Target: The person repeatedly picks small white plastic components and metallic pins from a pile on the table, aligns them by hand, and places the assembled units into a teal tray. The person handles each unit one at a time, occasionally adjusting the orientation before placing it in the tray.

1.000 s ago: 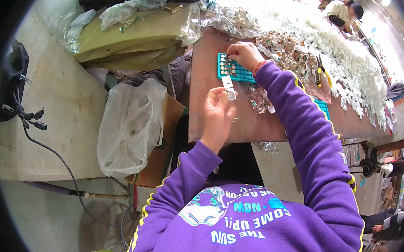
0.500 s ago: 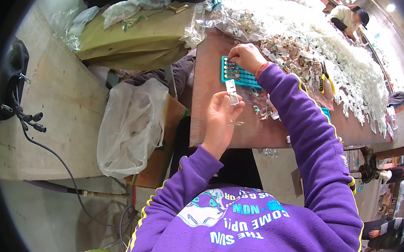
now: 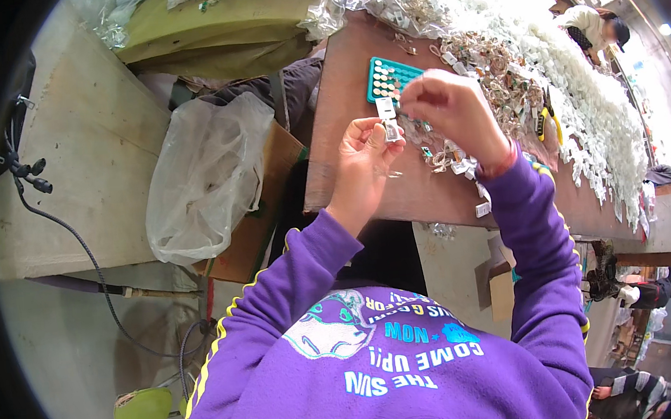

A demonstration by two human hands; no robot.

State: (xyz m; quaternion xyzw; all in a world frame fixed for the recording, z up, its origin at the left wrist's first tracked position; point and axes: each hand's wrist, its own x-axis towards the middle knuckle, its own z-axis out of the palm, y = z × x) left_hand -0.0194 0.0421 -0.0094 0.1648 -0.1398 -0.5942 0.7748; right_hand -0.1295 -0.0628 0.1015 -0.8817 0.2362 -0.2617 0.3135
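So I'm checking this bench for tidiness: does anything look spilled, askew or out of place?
Yes. Small white and metal parts lie in a loose heap along the brown table's far side, and a few strays have scattered near the teal tray. Both hands, left hand and right hand, hold one small white part above the table.

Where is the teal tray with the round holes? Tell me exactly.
In the head view the teal tray lies flat on the brown table, upper middle, just beyond the right hand and beside the heap of small white parts.
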